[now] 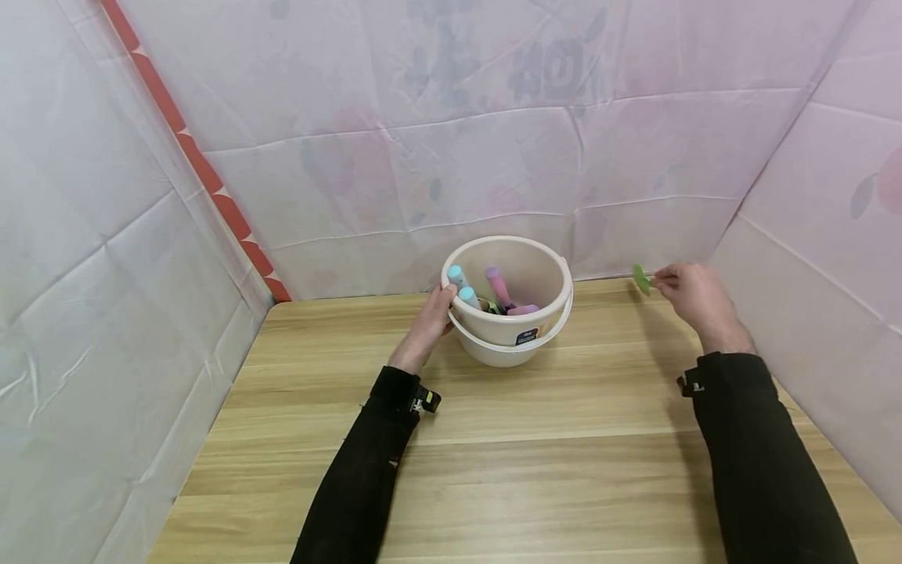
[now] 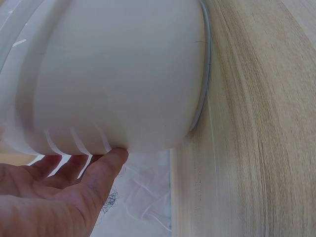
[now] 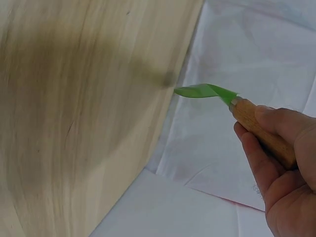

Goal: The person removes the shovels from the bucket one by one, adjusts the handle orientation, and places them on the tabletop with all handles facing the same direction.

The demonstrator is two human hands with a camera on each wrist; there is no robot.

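A: Where is the white bucket (image 1: 509, 313)?
B: On the wooden table (image 1: 493, 439), toward the far edge, near the middle. The left hand (image 1: 431, 323) rests against its left wall, fingers fairly straight, thumb at the rim beside two blue-capped pieces (image 1: 462, 285).

A: Anything else inside?
B: A purple-capped piece (image 1: 497, 285) leaning up, and something pinkish low down that is too small to tell.

A: And the right hand (image 1: 694, 296)?
B: It's to the right, above the table's far edge near the pale sheeted wall (image 1: 493, 117), well apart from the bucket. Its fingers curl round the wooden handle of a small tool (image 3: 237, 103), whose green tip points left.
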